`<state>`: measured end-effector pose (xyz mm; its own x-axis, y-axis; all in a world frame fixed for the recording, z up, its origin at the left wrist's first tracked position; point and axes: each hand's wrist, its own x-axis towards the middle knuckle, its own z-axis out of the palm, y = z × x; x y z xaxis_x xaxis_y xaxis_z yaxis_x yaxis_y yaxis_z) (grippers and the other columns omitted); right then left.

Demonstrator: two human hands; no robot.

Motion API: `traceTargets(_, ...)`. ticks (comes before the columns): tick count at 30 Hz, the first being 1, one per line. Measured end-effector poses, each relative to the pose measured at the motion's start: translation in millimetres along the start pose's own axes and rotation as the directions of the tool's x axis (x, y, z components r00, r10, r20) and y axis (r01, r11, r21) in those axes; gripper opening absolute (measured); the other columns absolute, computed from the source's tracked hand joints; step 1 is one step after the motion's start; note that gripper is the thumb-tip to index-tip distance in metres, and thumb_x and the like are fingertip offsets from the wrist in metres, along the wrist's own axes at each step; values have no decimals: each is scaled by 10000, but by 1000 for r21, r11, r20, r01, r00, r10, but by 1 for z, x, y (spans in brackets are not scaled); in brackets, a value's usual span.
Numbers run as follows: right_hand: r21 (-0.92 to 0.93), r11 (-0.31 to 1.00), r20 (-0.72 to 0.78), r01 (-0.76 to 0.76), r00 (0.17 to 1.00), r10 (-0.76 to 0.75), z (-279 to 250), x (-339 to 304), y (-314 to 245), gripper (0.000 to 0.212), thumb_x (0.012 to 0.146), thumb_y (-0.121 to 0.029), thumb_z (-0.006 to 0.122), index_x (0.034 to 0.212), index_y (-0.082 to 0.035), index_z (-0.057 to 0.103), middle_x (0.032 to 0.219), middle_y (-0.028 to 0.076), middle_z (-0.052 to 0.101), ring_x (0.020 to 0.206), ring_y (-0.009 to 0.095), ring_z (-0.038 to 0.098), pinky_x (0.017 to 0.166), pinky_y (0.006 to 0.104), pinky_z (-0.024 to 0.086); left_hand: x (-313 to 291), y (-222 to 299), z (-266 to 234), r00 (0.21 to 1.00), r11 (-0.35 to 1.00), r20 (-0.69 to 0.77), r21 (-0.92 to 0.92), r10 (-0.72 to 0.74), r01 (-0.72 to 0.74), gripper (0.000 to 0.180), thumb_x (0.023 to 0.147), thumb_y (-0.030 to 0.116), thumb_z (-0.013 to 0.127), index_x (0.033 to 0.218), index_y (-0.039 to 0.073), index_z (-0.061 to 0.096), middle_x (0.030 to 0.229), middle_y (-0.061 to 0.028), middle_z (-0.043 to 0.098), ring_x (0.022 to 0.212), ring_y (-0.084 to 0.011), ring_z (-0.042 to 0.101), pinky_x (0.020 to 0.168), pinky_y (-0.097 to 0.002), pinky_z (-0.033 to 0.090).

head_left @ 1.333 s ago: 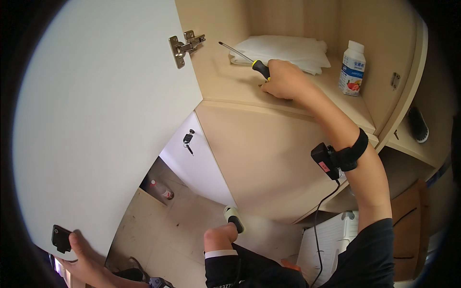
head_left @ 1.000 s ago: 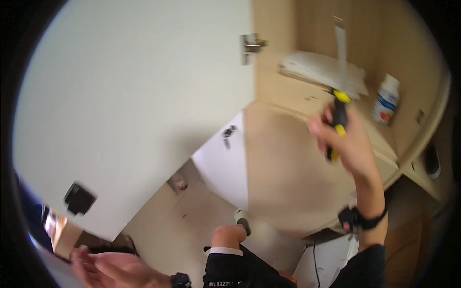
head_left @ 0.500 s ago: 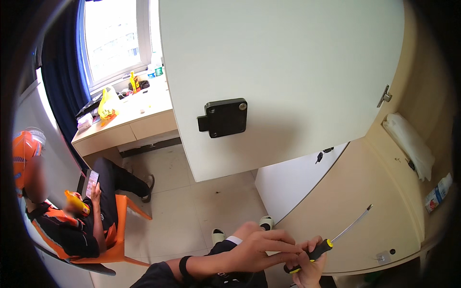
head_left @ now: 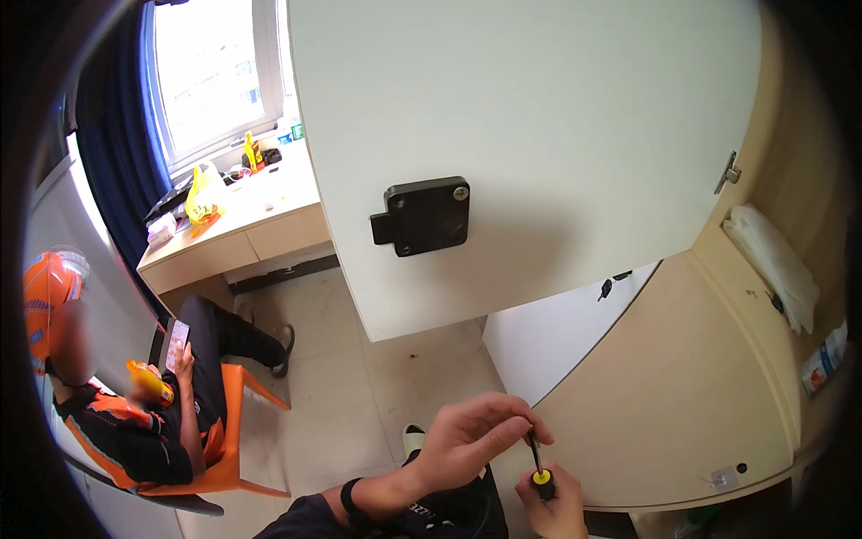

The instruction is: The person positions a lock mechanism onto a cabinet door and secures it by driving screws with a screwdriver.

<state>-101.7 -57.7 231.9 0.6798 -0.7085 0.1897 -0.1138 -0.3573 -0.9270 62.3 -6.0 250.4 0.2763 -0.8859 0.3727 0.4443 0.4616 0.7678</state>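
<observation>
1. Since half a second earlier, your screwdriver had swung round: its shaft, which had pointed up and to the right, past your left hand, now ran up to that hand's fingertips.
2. Your right hand was closed around the black-and-yellow handle, low in the view, in front of your body.
3. Your left thumb and fingertips were bunched at the shaft's far end; you could not tell whether they pinched the metal itself or something small on it. A black wristband circled that wrist.
4. Above your hands and apart from them, a black cabinet lock sat on the white cabinet door, with a silver screw in its upper right corner.
5. To your right, a folded white bundle lay in the cabinet near a bottle.
6. On your left, a co-worker sat in an orange chair, holding a phone.
</observation>
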Motion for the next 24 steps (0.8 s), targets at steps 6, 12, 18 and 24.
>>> traceTargets(6, -88, 996, 4, 13, 1000, -13, -5, -3, 11, 86, 799, -78, 613, 786, -29, 544, 590, 85, 490, 523, 172, 462, 502, 302, 391, 4, 5, -2, 996, 971, 84, 240, -24, 3, 148, 913, 33, 467, 1019, -47, 532, 917, -155, 608, 900, -223, 593, 747, -310, 482)
traceTargets(12, -35, 999, 69, -5, 998, 8, -8, 1, 9, 89, 816, -93, 599, 795, -32, 537, 611, 84, 491, 525, 171, 459, 515, 288, 391, 2, 3, 2, 989, 932, 111, 360, -96, 50, 142, 915, 47, 470, 997, -51, 533, 904, -130, 608, 868, -186, 591, 779, -294, 463)
traceTargets(18, -72, 997, 81, -28, 996, 34, -12, -11, 31, 135, 883, -161, 544, 840, -34, 530, 628, 8, 482, 539, 82, 435, 506, 224, 359, 7, 1, 9, 998, 997, 64, 70, 7, -12, 146, 933, 82, 449, 1022, -29, 481, 916, -105, 597, 856, -162, 574, 785, -277, 455)
traceTargets(24, -15, 994, 127, -107, 986, 108, -10, -16, 54, 220, 885, -245, 572, 857, -34, 517, 632, -26, 470, 497, 37, 394, 451, 183, 307, 0, 12, 4, 997, 990, 81, 139, 20, -31, 164, 931, 139, 480, 1001, -9, 474, 842, -68, 613, 779, -116, 575, 728, -247, 462)
